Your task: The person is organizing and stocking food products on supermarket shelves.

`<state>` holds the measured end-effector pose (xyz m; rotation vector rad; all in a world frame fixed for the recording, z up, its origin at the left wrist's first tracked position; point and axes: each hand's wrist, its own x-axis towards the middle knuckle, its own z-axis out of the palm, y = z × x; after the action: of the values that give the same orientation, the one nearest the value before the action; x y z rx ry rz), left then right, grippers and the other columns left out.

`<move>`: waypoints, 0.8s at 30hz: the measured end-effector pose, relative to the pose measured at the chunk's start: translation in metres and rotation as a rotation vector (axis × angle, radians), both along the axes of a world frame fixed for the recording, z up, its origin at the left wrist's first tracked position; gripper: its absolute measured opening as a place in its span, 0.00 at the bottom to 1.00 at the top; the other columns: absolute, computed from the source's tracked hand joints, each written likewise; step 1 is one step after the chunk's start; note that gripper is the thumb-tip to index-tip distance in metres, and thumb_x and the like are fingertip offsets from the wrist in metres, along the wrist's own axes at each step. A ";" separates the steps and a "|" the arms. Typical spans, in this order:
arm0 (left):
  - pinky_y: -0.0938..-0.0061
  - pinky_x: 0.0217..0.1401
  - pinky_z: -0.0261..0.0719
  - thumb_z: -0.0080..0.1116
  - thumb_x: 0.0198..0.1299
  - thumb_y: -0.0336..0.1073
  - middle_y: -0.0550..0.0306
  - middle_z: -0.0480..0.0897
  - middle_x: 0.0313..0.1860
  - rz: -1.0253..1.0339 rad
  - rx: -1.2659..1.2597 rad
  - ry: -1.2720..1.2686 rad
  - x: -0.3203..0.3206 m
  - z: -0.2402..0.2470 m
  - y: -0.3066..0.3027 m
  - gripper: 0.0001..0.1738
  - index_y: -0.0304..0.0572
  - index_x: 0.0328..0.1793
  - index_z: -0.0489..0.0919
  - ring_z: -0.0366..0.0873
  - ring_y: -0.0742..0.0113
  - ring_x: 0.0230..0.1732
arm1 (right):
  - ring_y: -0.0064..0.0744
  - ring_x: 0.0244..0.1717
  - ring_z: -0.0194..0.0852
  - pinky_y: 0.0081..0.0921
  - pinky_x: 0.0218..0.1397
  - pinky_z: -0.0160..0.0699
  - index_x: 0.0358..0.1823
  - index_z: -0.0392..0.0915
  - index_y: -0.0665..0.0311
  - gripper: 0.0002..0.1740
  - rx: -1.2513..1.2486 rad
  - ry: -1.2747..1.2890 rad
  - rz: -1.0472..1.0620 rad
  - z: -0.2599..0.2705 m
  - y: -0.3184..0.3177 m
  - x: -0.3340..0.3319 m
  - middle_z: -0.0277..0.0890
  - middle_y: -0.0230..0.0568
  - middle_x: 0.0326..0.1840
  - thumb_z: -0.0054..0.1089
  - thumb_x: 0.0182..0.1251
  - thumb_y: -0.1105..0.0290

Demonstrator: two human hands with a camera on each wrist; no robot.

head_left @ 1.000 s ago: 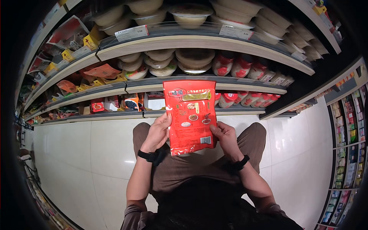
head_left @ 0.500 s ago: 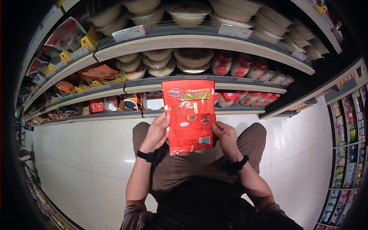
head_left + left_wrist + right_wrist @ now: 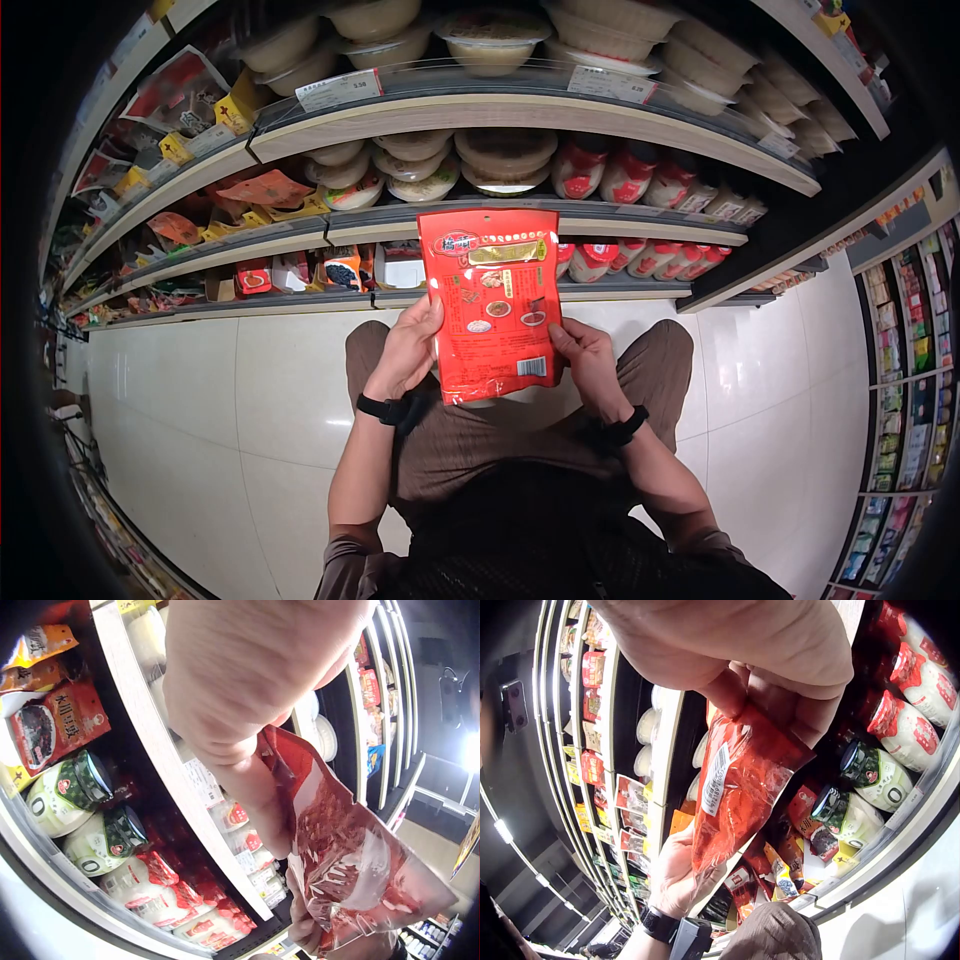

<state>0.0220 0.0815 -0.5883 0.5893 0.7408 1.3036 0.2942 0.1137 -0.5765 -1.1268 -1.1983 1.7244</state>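
Note:
Upright in front of my lap is a red food packet [image 3: 495, 345], its printed back with small dish pictures and a barcode facing me in the head view. My left hand [image 3: 408, 345] grips its left edge, thumb on the near face. On the lower right edge, my right hand [image 3: 588, 362] pinches it between thumb and curled fingers. The left wrist view shows the other face of the packet [image 3: 352, 859], dark red with a food picture. In the right wrist view the barcode side of the packet [image 3: 739, 780] looks creased near the fingers.
Shelves ahead carry stacked lidded bowls [image 3: 495, 40], red-capped jars [image 3: 580, 168] and orange packets [image 3: 262, 188]. A wooden shelf edge [image 3: 480, 112] runs across above the packet. Pale floor tiles [image 3: 280, 400] lie around my bent knees. Another stocked rack [image 3: 905, 330] stands at right.
The packet has shifted slightly to the left at its top, with both hands keeping their hold. Little else has moved.

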 end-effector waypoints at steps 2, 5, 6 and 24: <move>0.64 0.73 0.79 0.42 0.85 0.39 0.51 0.78 0.73 0.001 0.005 -0.010 0.001 -0.001 -0.001 0.24 0.34 0.79 0.67 0.79 0.65 0.69 | 0.16 0.29 0.75 0.20 0.32 0.74 0.53 0.85 0.70 0.16 0.028 -0.002 -0.009 -0.001 -0.001 -0.001 0.83 0.29 0.34 0.54 0.85 0.64; 0.64 0.73 0.79 0.42 0.85 0.39 0.51 0.78 0.73 0.005 0.011 -0.018 0.001 0.001 -0.001 0.24 0.34 0.79 0.67 0.79 0.65 0.69 | 0.12 0.36 0.75 0.17 0.40 0.75 0.58 0.84 0.71 0.16 -0.002 0.009 0.006 0.003 -0.002 0.000 0.85 0.26 0.39 0.55 0.84 0.65; 0.64 0.73 0.79 0.42 0.85 0.39 0.51 0.78 0.73 0.005 0.008 -0.016 0.001 0.001 -0.001 0.24 0.34 0.79 0.67 0.79 0.65 0.69 | 0.12 0.36 0.75 0.17 0.40 0.75 0.58 0.84 0.71 0.16 -0.006 0.010 0.013 0.003 -0.002 0.001 0.85 0.26 0.40 0.55 0.84 0.65; 0.68 0.65 0.84 0.44 0.84 0.39 0.55 0.83 0.67 0.009 -0.013 -0.044 0.002 -0.003 -0.003 0.22 0.39 0.78 0.71 0.84 0.69 0.62 | 0.16 0.32 0.76 0.20 0.36 0.74 0.53 0.85 0.69 0.15 0.046 -0.024 -0.063 -0.008 -0.001 -0.003 0.83 0.28 0.36 0.53 0.84 0.65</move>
<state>0.0244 0.0785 -0.5917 0.5460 0.7158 1.3149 0.2911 0.1126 -0.5841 -1.1483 -1.1983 1.6329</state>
